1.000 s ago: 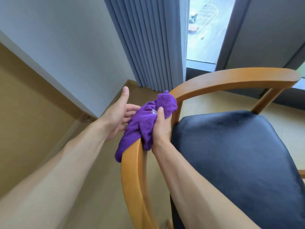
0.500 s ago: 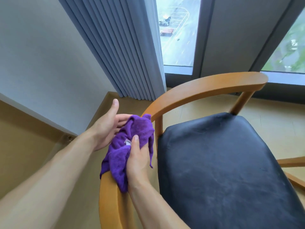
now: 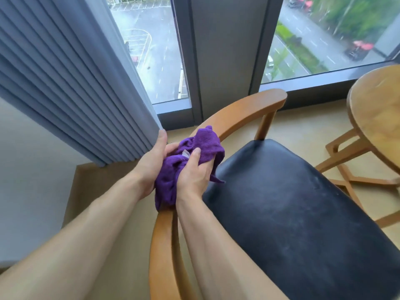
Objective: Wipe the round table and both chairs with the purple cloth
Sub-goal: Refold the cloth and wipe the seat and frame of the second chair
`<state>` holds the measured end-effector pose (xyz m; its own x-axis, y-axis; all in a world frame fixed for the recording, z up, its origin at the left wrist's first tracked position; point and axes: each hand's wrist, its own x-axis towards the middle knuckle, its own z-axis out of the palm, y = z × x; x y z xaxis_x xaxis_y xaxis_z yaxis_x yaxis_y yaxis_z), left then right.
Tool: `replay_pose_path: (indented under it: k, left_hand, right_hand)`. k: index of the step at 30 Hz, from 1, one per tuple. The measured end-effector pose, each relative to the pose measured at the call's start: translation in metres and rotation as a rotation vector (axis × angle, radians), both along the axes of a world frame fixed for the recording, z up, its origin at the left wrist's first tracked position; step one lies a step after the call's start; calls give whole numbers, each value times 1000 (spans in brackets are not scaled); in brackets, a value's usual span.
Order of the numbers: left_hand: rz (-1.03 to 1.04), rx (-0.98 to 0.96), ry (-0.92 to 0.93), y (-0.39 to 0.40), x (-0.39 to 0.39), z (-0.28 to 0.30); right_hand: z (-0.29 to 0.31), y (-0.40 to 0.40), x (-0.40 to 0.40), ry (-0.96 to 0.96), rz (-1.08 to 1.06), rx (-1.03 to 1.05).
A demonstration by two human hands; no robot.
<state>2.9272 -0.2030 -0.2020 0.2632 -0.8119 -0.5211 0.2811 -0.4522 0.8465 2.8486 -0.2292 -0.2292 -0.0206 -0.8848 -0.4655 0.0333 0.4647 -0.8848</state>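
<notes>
We reach both forearms forward and bring our hands together over the curved wooden rail of the chair (image 3: 233,114). Our right hand (image 3: 195,174) lies on top, fingers curled around the purple cloth (image 3: 205,144) and thumb pressed into it. Our left hand (image 3: 151,161) cups the bundle from the left side, thumb up, fingers wrapped under it. Half a second ago the left hand was more open beside the cloth; now it closes on it, and our view has swung right, bringing the round table (image 3: 376,118) into sight. The cloth sits bunched on the rail, beside the black seat (image 3: 303,202) and near the grey curtain (image 3: 71,83).
</notes>
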Motion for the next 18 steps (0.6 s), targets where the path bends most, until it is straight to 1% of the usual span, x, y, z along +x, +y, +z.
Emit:
replay_pose_path:
  k: [4,8,13,18]
  left_hand:
    - [-103,-39,-10,-26,12,-4]
    - [-173,-48,-133,-53,18,-5]
    - [-292,-53,-217,-90,16,2]
    - [-255,-127,-383,-145,10,7]
  right_hand:
    - [-2,-15,2,-4,-64,-14]
    - [-4,-36,3,18,-122,-21]
    - [-6,-73,0,73,-177,-59]
    - [-6,-131,-10,157,-291,-74]
